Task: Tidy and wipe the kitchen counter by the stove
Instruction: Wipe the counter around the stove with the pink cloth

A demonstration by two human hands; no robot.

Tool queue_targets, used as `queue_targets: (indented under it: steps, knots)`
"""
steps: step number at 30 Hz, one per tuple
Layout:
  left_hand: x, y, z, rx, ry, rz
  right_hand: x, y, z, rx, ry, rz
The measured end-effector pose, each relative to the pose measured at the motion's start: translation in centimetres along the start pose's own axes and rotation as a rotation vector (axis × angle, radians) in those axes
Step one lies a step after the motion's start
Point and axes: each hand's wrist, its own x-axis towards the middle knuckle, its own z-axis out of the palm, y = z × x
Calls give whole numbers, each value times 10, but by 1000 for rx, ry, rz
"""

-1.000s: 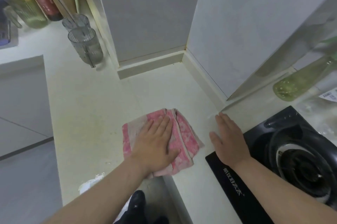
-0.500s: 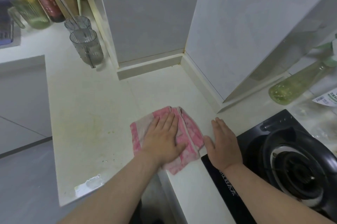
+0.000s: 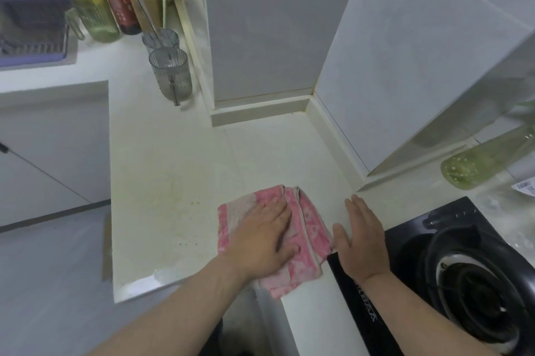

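Our left hand lies flat, fingers straight, pressing the pink cloth on the counter just left of the stove. Our right hand rests flat, fingers straight, at the stove's near-left edge, holding nothing.

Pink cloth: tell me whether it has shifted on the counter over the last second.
Yes. The pink cloth under the left hand slid slightly right, toward the stove; its edge now meets the stove's front corner.

The cloth is pink with pale blotches, the counter cream, the stove at four o'clock black, the ribbed glass at eleven o'clock grey.
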Motion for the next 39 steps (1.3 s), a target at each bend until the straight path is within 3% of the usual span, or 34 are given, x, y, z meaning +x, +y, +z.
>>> queue_targets:
  steps: [3,6,8,10,13,16,19,27,36,39]
  knots:
    - [-45,-24,-19,-230,212,-40,1,-34,2,27,70,-200]
    - [-106,-59,-32,-433,483,-359,2,-83,17,-69,-46,-406]
    - [-139,-88,-36,-595,635,-614,4,-109,30,-193,-150,-407]
    - [-158,-117,-37,-569,679,-765,5,-121,43,-216,-181,-280]
    - [-169,-139,-42,-500,516,-791,1,-125,59,-226,-211,-45]
    - [-174,-156,-44,-617,334,-701,1,-132,68,-278,-228,17]
    - [-182,-176,-41,-721,307,-654,7,-145,73,-302,-267,36]
    - [-186,-203,-42,-849,221,-612,51,-176,87,-348,-290,-204]
    - [-179,-225,-57,-668,5,-586,108,-188,93,-389,-258,-305]
    - [-180,-235,-49,-981,24,-520,114,-187,96,-391,-240,-328]
